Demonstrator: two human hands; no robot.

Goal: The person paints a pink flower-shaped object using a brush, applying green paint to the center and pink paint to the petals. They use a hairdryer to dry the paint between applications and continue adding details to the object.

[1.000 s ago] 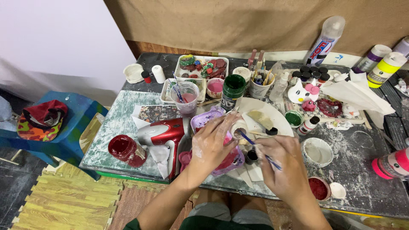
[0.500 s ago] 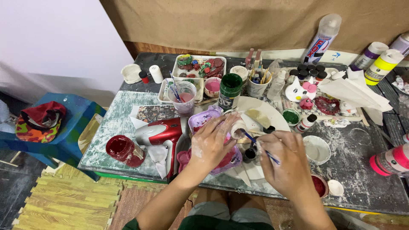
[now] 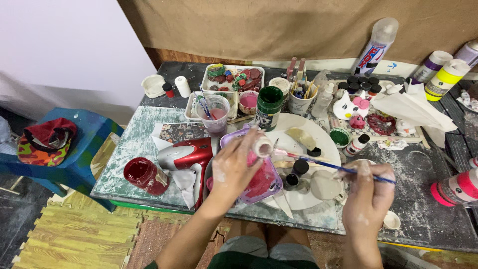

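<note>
**Hands over the paint table, brush against small pot**

Knees and dark clothing show at the bottom edge, below the table, which is grey and smeared with white. Your right hand is closed around a thin blue-handled paintbrush, pinched between thumb and fingers, the handle running left and slightly up. Your left hand is closed on a small pale pot, gripped at the fingertips and tilted so its mouth faces the brush. The brush tip sits just beside the pot's mouth; you cannot tell whether it touches.

Under the left hand lies a purple tray holding pink-red paint. It overlaps a round white plate, which carries two small black-capped bottles and pale smears. Left of the tray lies a red hair dryer on crumpled paper, and near it a red jar on its side.

Further back stand a clear cup of pinkish water with brushes, a dark green jar, and a white tray of small painted pieces. A tall spray can leans at the wall. Off the table's left end, a blue stool bears a red patterned cap.
</note>
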